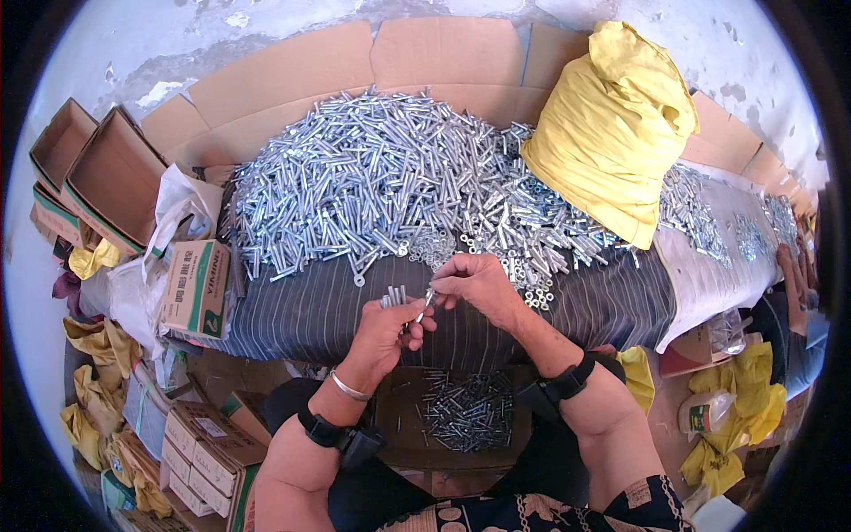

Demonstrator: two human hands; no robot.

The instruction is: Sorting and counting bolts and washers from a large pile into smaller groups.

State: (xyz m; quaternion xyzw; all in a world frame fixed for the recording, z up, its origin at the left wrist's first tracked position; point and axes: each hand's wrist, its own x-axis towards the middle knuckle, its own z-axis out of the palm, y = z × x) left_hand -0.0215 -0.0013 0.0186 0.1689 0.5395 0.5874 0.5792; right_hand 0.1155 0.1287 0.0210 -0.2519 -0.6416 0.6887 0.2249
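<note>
We saw the bolt (423, 308) between both hands, over the striped cloth (603, 306); the left hand (386, 332) had its grip closed around it and some metal tubes (394, 297), while the right hand's (477, 285) grip pinched its upper end; we judged that so crowded a left grip, if eased, could let a tube drop into the box (394, 418) of dark bolts (465, 410) below; farther out, we thought the heaped pile (372, 177) might slide over the washers (432, 248) if the yellow sack (612, 133) shifted.

Silver bangle (351, 387), black forearm straps (321, 430), black modules (362, 448), tan-patterned black top (532, 514), dark trousers (372, 496)
</note>
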